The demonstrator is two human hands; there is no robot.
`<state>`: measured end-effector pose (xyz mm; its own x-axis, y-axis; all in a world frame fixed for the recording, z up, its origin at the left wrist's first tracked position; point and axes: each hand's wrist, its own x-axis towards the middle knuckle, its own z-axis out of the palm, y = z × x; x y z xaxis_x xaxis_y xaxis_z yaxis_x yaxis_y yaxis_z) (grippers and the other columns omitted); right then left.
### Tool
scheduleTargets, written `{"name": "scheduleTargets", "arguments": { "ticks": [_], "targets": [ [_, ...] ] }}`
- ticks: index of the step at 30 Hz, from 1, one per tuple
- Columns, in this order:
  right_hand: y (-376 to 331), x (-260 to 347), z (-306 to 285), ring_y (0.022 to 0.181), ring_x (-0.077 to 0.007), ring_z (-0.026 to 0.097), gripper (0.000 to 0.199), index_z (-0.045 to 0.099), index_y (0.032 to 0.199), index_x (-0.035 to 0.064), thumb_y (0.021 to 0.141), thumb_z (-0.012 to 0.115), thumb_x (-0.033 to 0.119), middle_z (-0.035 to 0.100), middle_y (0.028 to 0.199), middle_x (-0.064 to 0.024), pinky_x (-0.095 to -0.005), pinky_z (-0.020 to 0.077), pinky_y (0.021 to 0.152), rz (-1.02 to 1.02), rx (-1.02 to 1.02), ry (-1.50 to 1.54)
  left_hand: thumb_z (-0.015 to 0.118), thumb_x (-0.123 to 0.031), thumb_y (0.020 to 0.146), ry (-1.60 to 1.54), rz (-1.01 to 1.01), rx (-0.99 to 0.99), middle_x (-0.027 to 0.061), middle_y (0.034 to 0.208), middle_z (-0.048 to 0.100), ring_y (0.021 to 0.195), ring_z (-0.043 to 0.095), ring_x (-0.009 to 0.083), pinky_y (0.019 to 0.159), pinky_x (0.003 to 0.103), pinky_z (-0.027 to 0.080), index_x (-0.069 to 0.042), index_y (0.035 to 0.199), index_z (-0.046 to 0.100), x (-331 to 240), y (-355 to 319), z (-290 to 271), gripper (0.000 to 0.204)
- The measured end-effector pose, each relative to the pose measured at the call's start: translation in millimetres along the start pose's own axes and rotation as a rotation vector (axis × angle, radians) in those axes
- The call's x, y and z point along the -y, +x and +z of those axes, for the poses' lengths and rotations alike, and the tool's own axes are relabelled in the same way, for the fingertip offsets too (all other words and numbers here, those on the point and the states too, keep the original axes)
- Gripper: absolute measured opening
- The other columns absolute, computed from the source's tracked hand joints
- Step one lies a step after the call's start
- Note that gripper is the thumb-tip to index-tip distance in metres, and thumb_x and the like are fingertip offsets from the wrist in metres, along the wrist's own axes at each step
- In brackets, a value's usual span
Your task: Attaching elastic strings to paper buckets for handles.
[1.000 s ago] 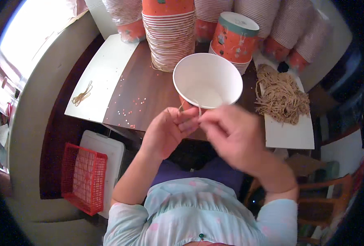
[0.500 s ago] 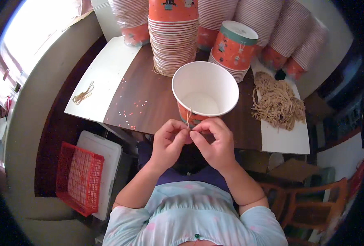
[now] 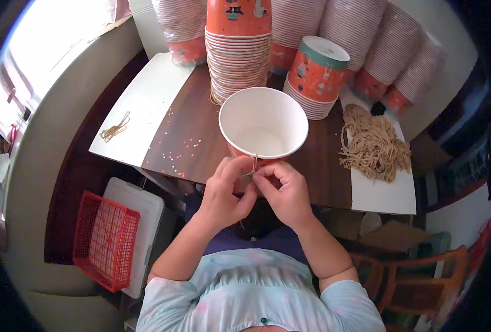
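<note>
The bucket looks like smooth, matt coated paper; the heaped cord, rough and fibrous. Glossy clear plastic film wraps stacked buckets. The table is smooth, wood-grained; the basket, plastic.

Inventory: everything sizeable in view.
Open round paper bucket: 1, white/orange, centre
Thin string: 1, pale, bucket's rim
Tall inverted bucket stack: 1, orange/white, behind
Short inverted bucket stack: 1, orange/green, right
Wrapped bucket stacks: about 5, orange/white, back
Tangled string heap: 1, tan, table right
Looped string bundle: 1, tan, table left
Table: 1, brown/white, under buckets
Plastic mesh basket: 1, red, lower left
Wooden chair: 1, brown, lower right
Left hand, right hand: 1 each, bare, centre
</note>
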<state>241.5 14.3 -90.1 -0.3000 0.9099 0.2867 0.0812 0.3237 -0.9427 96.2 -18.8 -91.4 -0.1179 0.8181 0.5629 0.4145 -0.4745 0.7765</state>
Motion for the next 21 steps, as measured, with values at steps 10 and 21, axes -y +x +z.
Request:
{"name": "scheduleTargets", "arguments": {
  "ticks": [10, 21],
  "targets": [
    [2, 0, -3, 0.072, -0.0317, 0.061, 0.008, 0.06, 0.082, 0.0026, 0.077, 0.065, 0.007, 0.06, 0.078, -0.0127, -0.0386, 0.0491, 0.064, -0.199, -0.056, -0.384, 0.067, 0.003, 0.072, 0.137, 0.12, -0.067, 0.0093, 0.098, 0.057, 0.073, 0.063, 0.0191, 0.059, 0.029, 0.053, -0.005, 0.097, 0.062, 30, 4, 11, 0.026],
    [13, -17, 7, 0.071, -0.0302, 0.059, 0.012, 0.059, 0.09, 0.0049, 0.078, 0.061, 0.006, 0.056, 0.08, -0.0102, -0.04, 0.0493, 0.065, -0.549, -0.212, -0.782, 0.062, -0.003, 0.086, -0.391, -0.314, -0.058, 0.0025, 0.078, 0.062, 0.062, 0.053, 0.0048, 0.054, 0.019, 0.043, 0.001, 0.091, 0.059, 32, -5, 20, 0.008]
  ]
}}
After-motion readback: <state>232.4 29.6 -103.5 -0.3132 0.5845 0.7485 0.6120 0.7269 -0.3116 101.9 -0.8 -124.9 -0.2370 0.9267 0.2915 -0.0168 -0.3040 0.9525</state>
